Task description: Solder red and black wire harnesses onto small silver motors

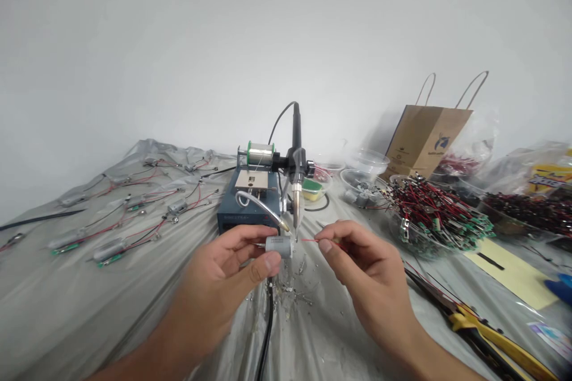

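A worker's left hand (227, 265) pinches a small gray cylindrical motor (278, 247) between thumb and fingers, holding it sideways at the center of a plastic-covered bench (147, 315). Opposite, the right hand (369, 259) grips a red wire (309, 240) between thumb and forefinger, its free end pointing toward the motor but apart from it. Between the two hangs the tip of an upright soldering iron (296, 128); whether it touches either piece cannot be told. A curved metal feed tube (263, 208) angles down toward the tip from a blue soldering unit (227, 205), with a green-rimmed solder spool (260, 153) mounted above. Metallic scraps (290, 296) litter the covering beneath the hands. At left, wired motors (110, 249) lie spread in loose rows, several beside green pieces. At right, a clear bowl (417, 248) overflows with red and black leads (429, 202), near yellow-and-black-handled pliers (467, 320). A brown paper bag (413, 137) stands behind the bowl, close to the wall (179, 41).
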Demonstrator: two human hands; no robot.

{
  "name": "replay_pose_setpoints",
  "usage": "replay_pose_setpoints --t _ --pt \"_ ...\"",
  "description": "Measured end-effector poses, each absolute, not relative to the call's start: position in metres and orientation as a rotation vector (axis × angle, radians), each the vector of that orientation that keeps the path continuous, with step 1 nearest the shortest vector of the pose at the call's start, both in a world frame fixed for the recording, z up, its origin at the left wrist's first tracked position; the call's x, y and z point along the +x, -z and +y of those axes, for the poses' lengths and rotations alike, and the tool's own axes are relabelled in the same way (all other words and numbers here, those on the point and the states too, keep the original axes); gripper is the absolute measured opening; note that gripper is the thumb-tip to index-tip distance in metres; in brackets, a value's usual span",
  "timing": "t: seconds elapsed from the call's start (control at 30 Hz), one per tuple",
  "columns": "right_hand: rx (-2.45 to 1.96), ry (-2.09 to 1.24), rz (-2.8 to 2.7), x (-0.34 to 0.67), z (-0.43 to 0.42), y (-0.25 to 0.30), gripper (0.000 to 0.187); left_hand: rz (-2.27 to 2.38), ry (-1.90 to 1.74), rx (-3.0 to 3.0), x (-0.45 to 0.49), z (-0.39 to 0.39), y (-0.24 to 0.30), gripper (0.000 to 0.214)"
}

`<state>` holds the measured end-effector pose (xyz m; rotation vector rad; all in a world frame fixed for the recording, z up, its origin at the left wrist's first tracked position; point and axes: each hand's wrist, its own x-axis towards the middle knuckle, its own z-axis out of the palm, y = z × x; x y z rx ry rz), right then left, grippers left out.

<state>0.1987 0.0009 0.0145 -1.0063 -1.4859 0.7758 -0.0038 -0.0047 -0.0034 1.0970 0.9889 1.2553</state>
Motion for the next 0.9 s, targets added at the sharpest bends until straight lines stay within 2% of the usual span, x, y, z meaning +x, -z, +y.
replay_pose_setpoints --t 0.9 --pt "-1.011 -0.769 -1.491 0.1987 0.0001 -0.0153 0.014 0.986 -1.266 1.075 -0.0051 -0.0052 0.0009 0.033"
